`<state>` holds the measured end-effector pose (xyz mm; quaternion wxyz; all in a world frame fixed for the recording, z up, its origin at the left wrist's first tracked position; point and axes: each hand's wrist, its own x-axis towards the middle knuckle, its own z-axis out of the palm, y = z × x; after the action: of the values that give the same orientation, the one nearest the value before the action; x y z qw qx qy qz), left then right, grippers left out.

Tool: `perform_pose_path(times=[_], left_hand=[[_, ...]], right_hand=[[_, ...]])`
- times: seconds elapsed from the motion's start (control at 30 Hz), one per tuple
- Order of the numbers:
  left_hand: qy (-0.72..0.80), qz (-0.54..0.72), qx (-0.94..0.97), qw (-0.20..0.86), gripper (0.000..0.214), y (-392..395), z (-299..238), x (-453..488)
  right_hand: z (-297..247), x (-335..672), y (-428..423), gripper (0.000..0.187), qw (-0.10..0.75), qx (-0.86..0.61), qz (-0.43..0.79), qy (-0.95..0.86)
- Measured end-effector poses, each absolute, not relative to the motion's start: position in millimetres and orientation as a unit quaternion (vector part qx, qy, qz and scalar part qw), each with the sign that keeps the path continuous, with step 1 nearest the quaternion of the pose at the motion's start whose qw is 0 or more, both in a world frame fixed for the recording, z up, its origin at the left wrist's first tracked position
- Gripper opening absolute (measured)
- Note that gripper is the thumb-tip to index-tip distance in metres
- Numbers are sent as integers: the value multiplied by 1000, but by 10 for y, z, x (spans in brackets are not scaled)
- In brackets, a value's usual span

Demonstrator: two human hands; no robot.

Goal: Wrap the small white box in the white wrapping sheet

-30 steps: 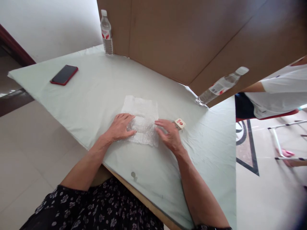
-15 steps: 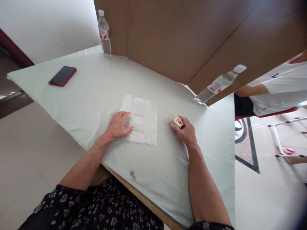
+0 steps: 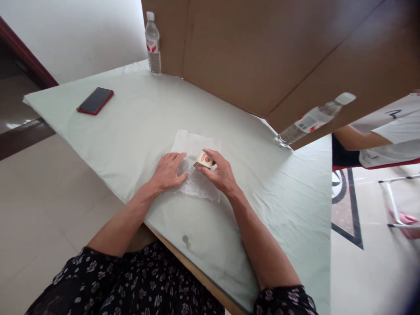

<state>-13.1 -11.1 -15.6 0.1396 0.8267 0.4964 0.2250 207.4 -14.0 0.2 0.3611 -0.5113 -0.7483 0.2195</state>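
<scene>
A sheet of clear bubble wrap [image 3: 196,151] lies flat on the pale green table cover [image 3: 138,118]. My left hand [image 3: 169,170] rests on the sheet's left part, fingers stretched out flat. My right hand [image 3: 219,173] grips a small cream box with a red mark [image 3: 204,159] and holds it over the middle of the sheet, just right of my left fingertips.
A red phone [image 3: 95,100] lies at the far left of the table. One water bottle [image 3: 153,43] stands at the back, another [image 3: 313,120] at the right by a brown cardboard screen [image 3: 262,48]. Another person in a white shirt [image 3: 390,140] sits beyond the right edge.
My right hand left the sheet, took hold of the small box at its right, then carried it left onto the bubble wrap. My left hand stayed flat on the sheet.
</scene>
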Motion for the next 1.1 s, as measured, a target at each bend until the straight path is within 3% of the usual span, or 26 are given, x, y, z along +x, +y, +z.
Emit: perform_pose_path(times=[0.13, 0.27, 0.47, 1.1], left_hand=[[495, 227, 828, 136, 65, -113, -159, -130], [494, 224, 829, 136, 64, -113, -154, -135], [494, 221, 830, 135, 64, -116, -147, -141], [495, 230, 824, 150, 62, -117, -143, -127]], right_hand=[[-126, 2018, -27, 62, 304, -493, 241, -778], [-185, 2124, -56, 73, 328, -501, 290, -746], [-262, 2104, -91, 55, 355, -517, 286, -724], [-287, 2060, -87, 54, 333, -519, 272, -739]])
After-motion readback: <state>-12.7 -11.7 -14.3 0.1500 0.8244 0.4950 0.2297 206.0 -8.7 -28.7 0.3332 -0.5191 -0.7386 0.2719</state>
